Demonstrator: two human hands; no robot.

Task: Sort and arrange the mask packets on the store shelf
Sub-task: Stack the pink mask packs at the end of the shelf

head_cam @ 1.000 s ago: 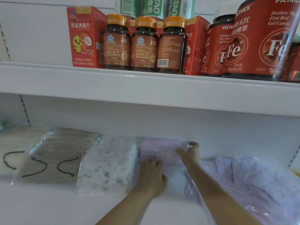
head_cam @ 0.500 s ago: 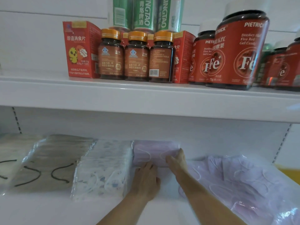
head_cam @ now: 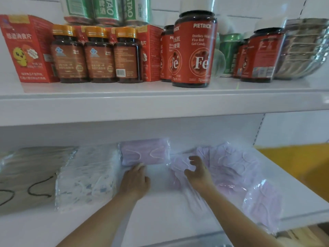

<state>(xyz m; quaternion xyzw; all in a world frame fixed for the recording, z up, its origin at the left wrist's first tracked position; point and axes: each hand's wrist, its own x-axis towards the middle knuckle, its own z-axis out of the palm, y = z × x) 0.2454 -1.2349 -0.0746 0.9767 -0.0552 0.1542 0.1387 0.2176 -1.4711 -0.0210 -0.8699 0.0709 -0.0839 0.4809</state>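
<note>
- Two hands seen over lower shelf [head_cam: 160, 220].
- Left hand [head_cam: 134, 180]: flat, fingers touching front edge of pink mask packet [head_cam: 145, 153].
- Right hand [head_cam: 197, 171]: fingers spread, nothing held, above loose pink packets [head_cam: 235, 164].

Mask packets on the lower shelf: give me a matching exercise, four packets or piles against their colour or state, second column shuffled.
Column 1
1. brown mask packet
2. patterned white mask packet
3. pink mask packet
4. loose pile of pink mask packets

Column 2
A. untidy, to the right of the right hand
B. printed with small coloured shapes
C. black ear loops, far left
D. lies flat, left hand touches its front edge

Pairs: 1-C, 2-B, 3-D, 4-A
</note>
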